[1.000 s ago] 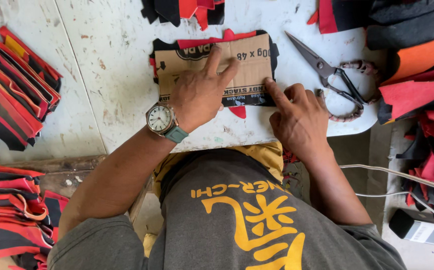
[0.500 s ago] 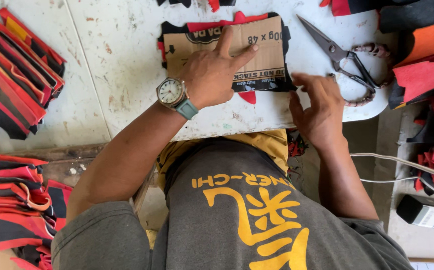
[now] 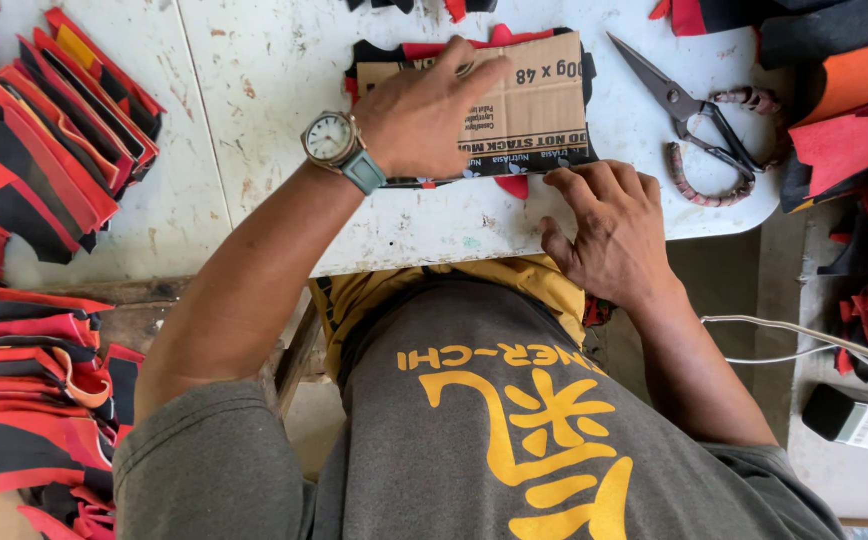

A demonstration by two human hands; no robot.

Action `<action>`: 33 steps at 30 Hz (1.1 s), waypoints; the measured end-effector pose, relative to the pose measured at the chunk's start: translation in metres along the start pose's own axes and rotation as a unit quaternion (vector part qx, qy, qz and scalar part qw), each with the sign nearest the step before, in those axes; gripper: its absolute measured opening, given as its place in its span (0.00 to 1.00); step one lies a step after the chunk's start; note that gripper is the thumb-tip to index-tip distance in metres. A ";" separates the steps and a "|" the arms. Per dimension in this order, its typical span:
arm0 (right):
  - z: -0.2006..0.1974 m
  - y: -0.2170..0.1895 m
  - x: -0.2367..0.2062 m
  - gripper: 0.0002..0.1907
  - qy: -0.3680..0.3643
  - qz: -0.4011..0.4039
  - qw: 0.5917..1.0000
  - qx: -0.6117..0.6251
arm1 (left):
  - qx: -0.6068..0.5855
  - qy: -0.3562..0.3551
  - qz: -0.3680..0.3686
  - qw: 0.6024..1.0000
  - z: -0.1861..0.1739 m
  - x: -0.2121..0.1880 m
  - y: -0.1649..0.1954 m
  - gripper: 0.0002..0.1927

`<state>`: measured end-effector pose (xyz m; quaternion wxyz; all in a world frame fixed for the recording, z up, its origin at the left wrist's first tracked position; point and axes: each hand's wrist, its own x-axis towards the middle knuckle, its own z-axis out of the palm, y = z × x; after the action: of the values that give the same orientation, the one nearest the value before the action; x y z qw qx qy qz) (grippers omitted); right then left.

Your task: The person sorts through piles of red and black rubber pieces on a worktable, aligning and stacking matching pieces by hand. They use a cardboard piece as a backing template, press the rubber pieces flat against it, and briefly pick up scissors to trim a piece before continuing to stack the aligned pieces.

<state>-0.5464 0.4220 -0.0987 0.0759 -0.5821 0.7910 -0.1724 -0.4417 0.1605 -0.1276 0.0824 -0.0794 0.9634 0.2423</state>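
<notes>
Head cam: left hand [image 3: 424,115] lay flat, fingers open, pressing cardboard [image 3: 524,105] onto red/black fabric [image 3: 514,185] at far-mid desk [image 3: 284,80]. Right hand [image 3: 614,230] open too, fingertips on cardboard's near edge. Scissors [image 3: 699,115] lay just right of it, apart.

Single view, head-worn, looking steeply down over the wearer's own chest and grey shirt [image 3: 474,440]. Faces forward and down onto the white surface [image 3: 284,90], whose near edge crosses mid-frame. Close range: both forearms fill the centre, left hand [image 3: 424,115] and right hand [image 3: 609,230] within arm's reach of the lens. Upper frame takes in the cardboard piece [image 3: 534,105] and scissors [image 3: 699,115]; side margins catch stacked red-and-black fabric pieces [image 3: 39,170]. No second view, so no shared field.
</notes>
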 end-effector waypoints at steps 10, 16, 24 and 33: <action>0.006 0.013 -0.003 0.18 0.032 0.059 0.992 0.108 | 0.067 -0.034 -0.014 0.997 0.012 -0.005 0.004 0.42; 0.002 0.007 -0.001 0.23 0.005 0.009 1.000 0.018 | -0.029 0.026 0.034 0.999 0.005 -0.005 -0.013 0.37; 0.011 0.002 0.002 0.29 -0.029 0.021 0.999 -0.037 | -0.079 -0.008 -0.030 0.996 -0.024 -0.004 -0.021 0.14; 0.031 0.010 -0.005 0.26 0.036 0.030 0.999 -0.019 | -0.091 0.129 0.079 0.984 -0.013 -0.012 -0.031 0.09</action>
<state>-0.5437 0.4235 -0.1314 0.0417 -0.5530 0.8133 -0.1761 -0.4254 0.1288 -0.1275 -0.0697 -0.0411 0.9431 0.3226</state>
